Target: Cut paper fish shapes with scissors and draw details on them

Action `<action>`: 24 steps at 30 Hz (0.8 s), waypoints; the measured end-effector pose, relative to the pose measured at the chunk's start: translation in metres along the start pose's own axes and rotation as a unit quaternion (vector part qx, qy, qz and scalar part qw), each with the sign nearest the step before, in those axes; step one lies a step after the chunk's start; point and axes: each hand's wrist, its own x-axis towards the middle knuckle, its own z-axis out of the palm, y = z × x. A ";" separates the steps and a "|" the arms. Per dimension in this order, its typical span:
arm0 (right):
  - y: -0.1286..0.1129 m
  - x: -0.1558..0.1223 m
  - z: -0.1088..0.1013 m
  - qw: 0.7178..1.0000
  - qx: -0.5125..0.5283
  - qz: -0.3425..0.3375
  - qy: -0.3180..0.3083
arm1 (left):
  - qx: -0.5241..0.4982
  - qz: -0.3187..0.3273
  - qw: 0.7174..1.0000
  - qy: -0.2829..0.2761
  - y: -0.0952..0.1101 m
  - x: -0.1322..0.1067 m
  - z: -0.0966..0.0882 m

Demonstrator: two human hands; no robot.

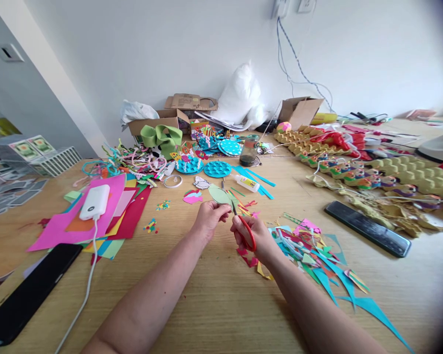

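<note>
My left hand [212, 219] pinches the near edge of a pale green paper piece [217, 193], rounded like a leaf. Red-handled scissors [249, 236] are in my right hand [256, 231], fingers wrapped around the loops. The blades meet the right side of the green paper. Just beyond lie a pink and blue paper fish [193, 196], a white cut-out [201, 183] with dark outlines and a glue bottle [247, 183]. Two blue discs, one bare [217, 169] and one decorated [189, 165], rest farther back.
Paper scraps [310, 250] spread right of my hands, near a dark phone [367, 228]. Coloured sheets [133, 211] under a white power bank [95, 202] lie left, beside a black phone [33, 292]. Egg trays [402, 169], a glass jar [249, 151] and cardboard boxes [300, 110] stand behind.
</note>
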 end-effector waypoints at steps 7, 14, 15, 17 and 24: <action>0.000 0.000 0.000 1.000 -0.009 -0.005 0.003 | 0.001 -0.005 1.000 0.002 0.000 0.001 0.000; -0.003 -0.002 0.000 1.000 -0.014 -0.011 -0.003 | -0.021 -0.009 1.000 0.005 0.003 -0.001 0.001; -0.004 -0.002 0.000 1.000 -0.014 -0.010 -0.003 | -0.027 -0.009 1.000 0.007 0.004 -0.001 0.001; -0.004 -0.003 0.000 1.000 -0.016 -0.006 -0.004 | -0.038 -0.007 0.999 0.010 0.005 -0.001 0.001; 0.000 -0.001 0.000 1.000 -0.004 0.000 -0.013 | -0.031 -0.001 0.999 0.014 0.006 -0.002 0.002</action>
